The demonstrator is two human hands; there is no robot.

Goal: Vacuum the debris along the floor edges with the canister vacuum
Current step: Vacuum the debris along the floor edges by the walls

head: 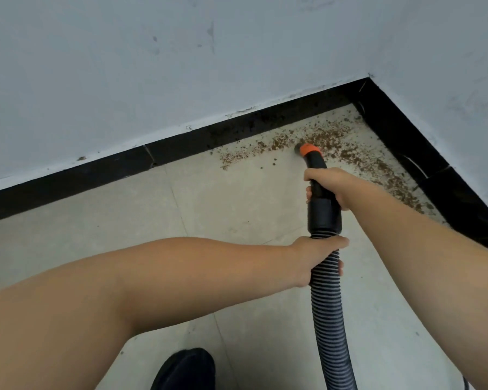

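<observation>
Your right hand (pixel 326 187) is wrapped tight around the black wand, close behind the orange nozzle (pixel 309 149), and your left hand (pixel 319 258) grips the ribbed hose (pixel 331 319) farther back, nearer to you. The wand points straight away from your hands, with its tip in the brown debris (pixel 321 139). More crumbs run left along the black baseboard (pixel 181 149) and right past your right hand, so I think you should slide sideways next.

Both bare forearms extend forward and downward. Right hand (pixel 328 187): fingers curled fully round the rigid black wand (pixel 320 190), knuckles uppermost. Left hand (pixel 317 258): forearm crosses from the left; fingers wrapped round the ribbed hose (pixel 328 305) just behind, thumb over the top.
</observation>
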